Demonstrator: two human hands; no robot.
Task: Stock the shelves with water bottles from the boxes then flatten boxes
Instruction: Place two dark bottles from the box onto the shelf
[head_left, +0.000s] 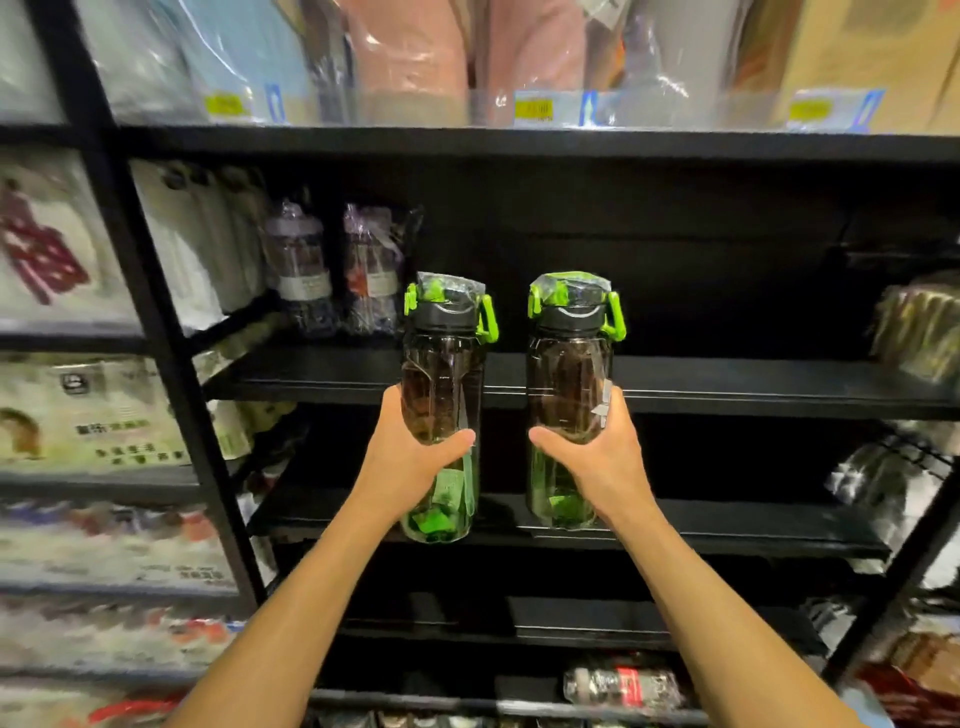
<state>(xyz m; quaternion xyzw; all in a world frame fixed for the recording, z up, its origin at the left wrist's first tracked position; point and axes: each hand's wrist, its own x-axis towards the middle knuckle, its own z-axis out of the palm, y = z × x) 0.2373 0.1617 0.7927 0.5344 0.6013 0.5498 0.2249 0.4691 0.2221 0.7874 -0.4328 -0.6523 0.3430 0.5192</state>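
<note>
head view: left hand (410, 462) curls round the middle of the left bottle (441, 374), right hand (602, 462) round the middle of the right bottle (566, 374). both upright, green lids above the grips, bases below, black shelf (727, 387) behind the grips.

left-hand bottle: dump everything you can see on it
The left-hand bottle is tall, clear, smoke-tinted plastic, greener toward the base, with green paper loose inside near the bottom. Its black lid has a bright green clasp and side loop handle, and thin clear wrap covers the top. It is upright, held in front of the black shelves, apparently resting on none. The left hand grips its lower half, thumb across the front.
</note>
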